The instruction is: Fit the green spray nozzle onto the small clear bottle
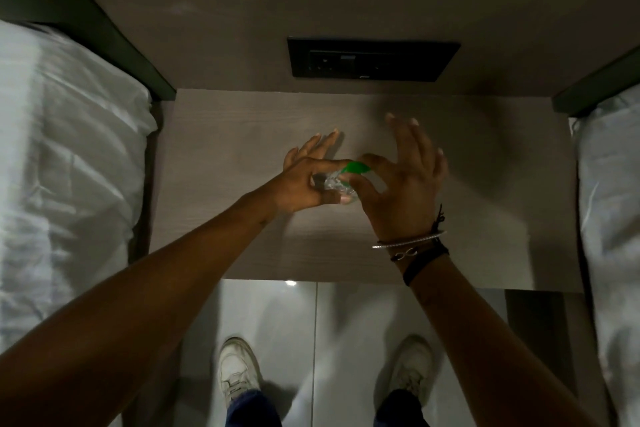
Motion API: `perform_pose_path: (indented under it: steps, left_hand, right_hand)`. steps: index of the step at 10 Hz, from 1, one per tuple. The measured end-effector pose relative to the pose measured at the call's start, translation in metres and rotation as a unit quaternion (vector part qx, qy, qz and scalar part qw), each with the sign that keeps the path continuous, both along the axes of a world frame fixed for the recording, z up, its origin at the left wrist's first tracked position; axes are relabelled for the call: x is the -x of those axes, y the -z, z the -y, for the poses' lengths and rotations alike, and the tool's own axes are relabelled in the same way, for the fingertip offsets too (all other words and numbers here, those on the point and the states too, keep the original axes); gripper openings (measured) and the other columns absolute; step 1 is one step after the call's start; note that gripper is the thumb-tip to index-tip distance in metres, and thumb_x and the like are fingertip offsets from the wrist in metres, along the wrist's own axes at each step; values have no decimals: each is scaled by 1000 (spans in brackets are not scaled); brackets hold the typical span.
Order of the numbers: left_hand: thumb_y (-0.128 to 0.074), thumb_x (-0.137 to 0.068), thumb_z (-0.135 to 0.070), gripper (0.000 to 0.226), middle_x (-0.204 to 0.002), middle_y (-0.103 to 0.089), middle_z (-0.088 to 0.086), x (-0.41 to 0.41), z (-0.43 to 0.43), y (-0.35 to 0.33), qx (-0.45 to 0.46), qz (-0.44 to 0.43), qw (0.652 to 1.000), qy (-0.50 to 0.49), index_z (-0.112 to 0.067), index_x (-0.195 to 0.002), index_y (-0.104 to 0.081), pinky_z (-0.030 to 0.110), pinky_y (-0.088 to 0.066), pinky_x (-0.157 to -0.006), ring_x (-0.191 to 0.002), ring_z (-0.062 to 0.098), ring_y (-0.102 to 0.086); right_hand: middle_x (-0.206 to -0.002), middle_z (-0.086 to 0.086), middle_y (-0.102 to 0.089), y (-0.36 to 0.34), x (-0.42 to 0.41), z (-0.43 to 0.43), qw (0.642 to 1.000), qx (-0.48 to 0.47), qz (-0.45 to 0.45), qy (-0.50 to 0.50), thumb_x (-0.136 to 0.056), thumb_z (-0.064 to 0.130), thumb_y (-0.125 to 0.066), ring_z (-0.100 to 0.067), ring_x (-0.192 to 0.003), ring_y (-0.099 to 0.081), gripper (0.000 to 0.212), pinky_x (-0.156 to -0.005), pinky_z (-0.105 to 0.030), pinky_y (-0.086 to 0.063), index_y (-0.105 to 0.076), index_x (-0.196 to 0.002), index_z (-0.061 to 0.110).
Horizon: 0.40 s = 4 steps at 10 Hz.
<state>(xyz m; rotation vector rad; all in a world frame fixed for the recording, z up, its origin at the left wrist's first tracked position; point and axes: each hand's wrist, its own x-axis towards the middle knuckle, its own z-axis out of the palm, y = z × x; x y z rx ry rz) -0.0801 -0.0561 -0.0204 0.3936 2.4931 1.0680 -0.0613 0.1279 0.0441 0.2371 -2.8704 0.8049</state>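
The wooden table [242, 135] sat between two white beds [62, 156], with lots of bare room around the hands. The left hand [304, 184] pinched the small clear bottle [334, 184] above the table, other fingers spread. The right hand [405, 184] pinched the green spray nozzle [356, 168] right at the bottle's top. Both looked light and slippery, so a hold on the sides seemed best.

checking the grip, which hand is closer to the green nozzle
Right. The right hand pinches the green nozzle between thumb and finger; the left hand holds the clear bottle just below it.
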Motion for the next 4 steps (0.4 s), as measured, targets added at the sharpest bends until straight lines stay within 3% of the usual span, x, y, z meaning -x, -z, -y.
perform_pose_path:
  steps: [1, 2, 3, 4]
  left_hand:
    - [-72, -72, -50, 44, -157, 0, -12, 0, 0, 2, -11, 3, 1000, -1, -61, -106, -47, 46, 8, -112, -144, 14, 9]
    - [-78, -75, -40, 42, -153, -1, -20, -2, -1, 8, -10, -4, 1000, -15, -54, -108, -55, 47, 8, -113, -142, 8, 9]
    - [-79, -74, -37, 56, -149, -3, -22, -2, -1, 8, -19, -10, 999, -26, -62, -112, -47, 50, 6, -114, -140, 8, 5]
    - [-80, -74, -34, 64, -150, -4, -19, 1, -1, 0, -6, -1, 1000, -16, -59, -121, -45, 53, 7, -113, -141, 11, 7]
  right_hand:
    - [-137, -11, -55, -6, -2, 11, 998, -65, -16, 10, -74, 39, -71, -35, -135, -39, 27, -105, -68, -25, -69, -66, 13]
    - [-131, -14, -60, -9, -9, 26, 994, -101, 13, 41, -81, 39, -58, -35, -132, -42, 37, -104, -65, -29, -69, -66, 6]
    - [-131, -15, -58, -12, -9, 32, 991, -104, 41, 74, -82, 39, -51, -35, -133, -39, 40, -104, -63, -29, -70, -70, 5]
    - [-134, -17, -55, -15, -14, 31, 986, -130, 56, 91, -80, 53, -47, -36, -134, -38, 52, -105, -65, -27, -70, -72, 7]
